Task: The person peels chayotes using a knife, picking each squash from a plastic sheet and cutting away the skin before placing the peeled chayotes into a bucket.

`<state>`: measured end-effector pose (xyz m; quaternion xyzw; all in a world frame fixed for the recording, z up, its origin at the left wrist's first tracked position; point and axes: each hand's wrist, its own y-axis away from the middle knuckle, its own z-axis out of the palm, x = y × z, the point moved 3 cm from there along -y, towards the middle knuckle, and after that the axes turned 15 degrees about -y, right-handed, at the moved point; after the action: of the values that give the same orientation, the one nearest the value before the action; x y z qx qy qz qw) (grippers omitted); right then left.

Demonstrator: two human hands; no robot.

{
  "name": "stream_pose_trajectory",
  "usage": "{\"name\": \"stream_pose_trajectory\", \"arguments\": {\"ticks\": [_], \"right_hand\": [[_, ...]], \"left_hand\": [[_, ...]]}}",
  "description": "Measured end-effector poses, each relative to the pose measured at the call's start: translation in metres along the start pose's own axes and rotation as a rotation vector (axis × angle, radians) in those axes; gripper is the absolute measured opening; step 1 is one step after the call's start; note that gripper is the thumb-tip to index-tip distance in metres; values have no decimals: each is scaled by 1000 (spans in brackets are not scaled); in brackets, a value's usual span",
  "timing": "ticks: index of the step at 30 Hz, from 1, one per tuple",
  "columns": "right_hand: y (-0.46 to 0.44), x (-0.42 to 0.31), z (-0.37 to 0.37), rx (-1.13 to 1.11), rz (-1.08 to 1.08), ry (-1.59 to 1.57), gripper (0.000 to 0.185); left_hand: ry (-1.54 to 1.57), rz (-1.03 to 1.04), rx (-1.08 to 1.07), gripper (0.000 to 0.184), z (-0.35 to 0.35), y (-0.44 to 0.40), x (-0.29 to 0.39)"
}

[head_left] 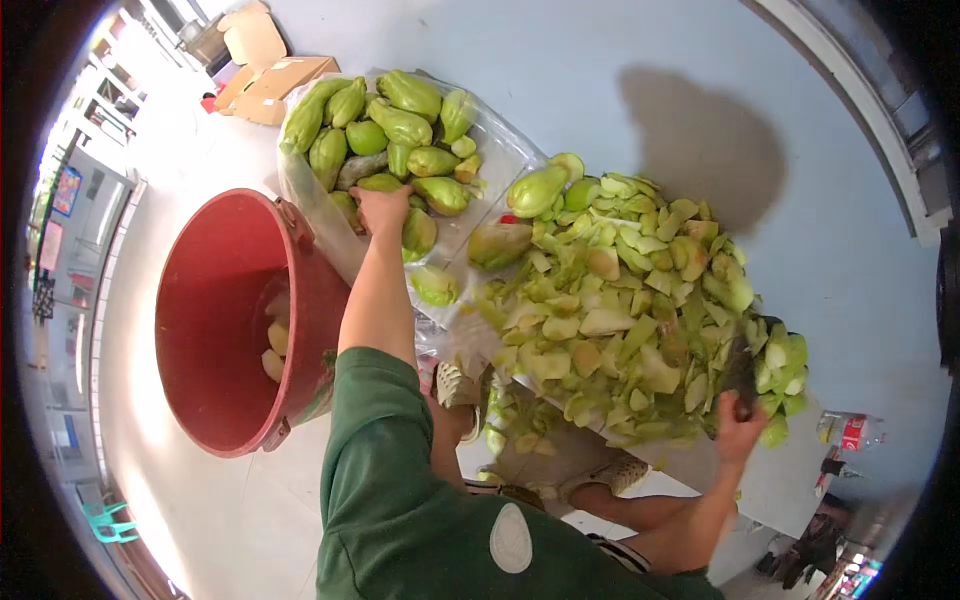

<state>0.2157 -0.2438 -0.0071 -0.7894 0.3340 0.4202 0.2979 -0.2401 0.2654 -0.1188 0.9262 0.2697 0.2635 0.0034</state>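
Note:
My left hand [384, 208] reaches into a clear plastic bag [498, 135] of green chayotes [400, 124], its fingers bent against one among the others. What the fingertips do there is partly hidden. My right hand [738, 428] is closed round the handle of a dark-bladed knife [741, 370], beside a big heap of pale green peelings [610, 320]. Several whole chayotes lie between bag and heap, one of them whole and green [537, 191] at the heap's upper left edge.
A large red tub [215, 330] with several peeled pieces [276, 350] inside stands at the left. Behind the bag is an open cardboard box [275, 88]. A plastic bottle [851, 431] lies at the right. My feet are below the heap.

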Motion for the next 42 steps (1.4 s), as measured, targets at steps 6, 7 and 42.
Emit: {"name": "stream_pose_trajectory", "arguments": {"ticks": [6,7,42], "right_hand": [[100,-65,41,-144,284,-154,23],[114,-68,42,-185,290,-163,23],[49,-253,138,-368,-699,337,29]], "left_hand": [[82,-71,24,121,-1,-2,-8],[100,-102,71,120,-7,2,-6],[1331,625,-1271,57,-58,302,77]]}}
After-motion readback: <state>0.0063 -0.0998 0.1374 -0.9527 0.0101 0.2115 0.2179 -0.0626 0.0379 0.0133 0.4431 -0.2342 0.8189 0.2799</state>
